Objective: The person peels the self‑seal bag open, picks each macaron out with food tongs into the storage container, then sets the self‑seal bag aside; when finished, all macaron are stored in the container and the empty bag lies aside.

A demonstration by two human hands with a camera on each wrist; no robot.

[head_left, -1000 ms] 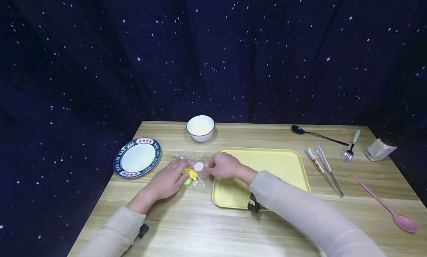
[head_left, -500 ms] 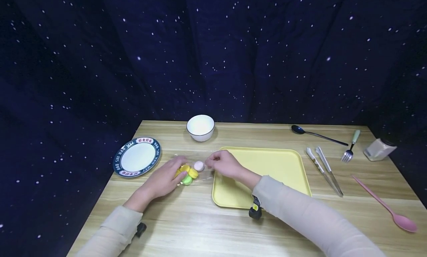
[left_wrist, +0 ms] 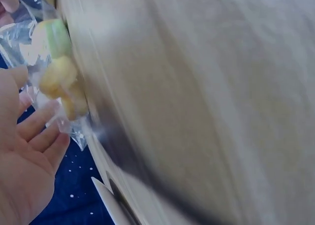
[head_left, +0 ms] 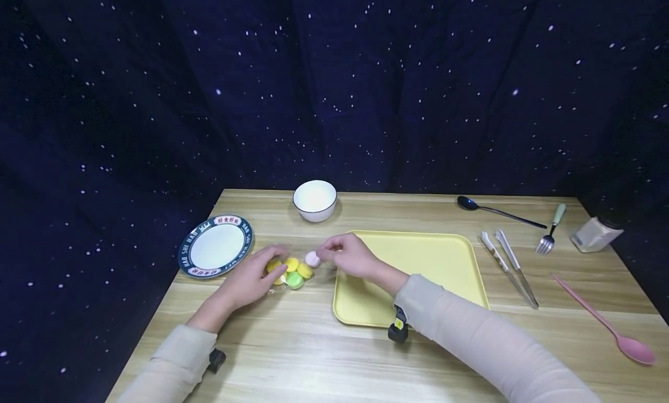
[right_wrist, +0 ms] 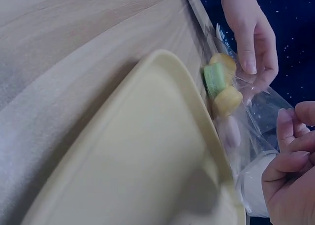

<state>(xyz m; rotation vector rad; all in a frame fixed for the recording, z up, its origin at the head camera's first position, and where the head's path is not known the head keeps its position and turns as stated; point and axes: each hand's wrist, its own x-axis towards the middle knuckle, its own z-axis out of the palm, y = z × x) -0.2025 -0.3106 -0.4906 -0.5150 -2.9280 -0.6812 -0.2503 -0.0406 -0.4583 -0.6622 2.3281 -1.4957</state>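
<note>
Several toy-like macarons lie in a clear plastic bag (right_wrist: pixel 263 104), left of the yellow tray. A green macaron (head_left: pixel 295 280), a yellow macaron (head_left: pixel 305 270) and a pale lilac macaron (head_left: pixel 312 259) show in the head view. My right hand (head_left: pixel 352 258) pinches the bag's film between thumb and forefinger, above the tray's left edge. At the bag's other end is my left hand (head_left: pixel 248 282), its thumb apart from its loosely extended fingers (left_wrist: pixel 49 131), which touch the film in the left wrist view. Part of the yellow macarons is hidden behind that hand.
The yellow tray (head_left: pixel 418 258) lies under my right forearm. A white bowl (head_left: pixel 315 201) stands behind the bag, a blue-rimmed plate (head_left: pixel 216 247) to the left. On the right are a black spoon (head_left: pixel 467 203), two knives (head_left: pixel 509 269), a fork (head_left: pixel 546 243), a jar (head_left: pixel 596 234) and a pink spoon (head_left: pixel 635 349).
My left hand has drawn back to the left, uncovering more of the macarons. The right hand has shifted slightly up, its fingers at the bag's film.
</note>
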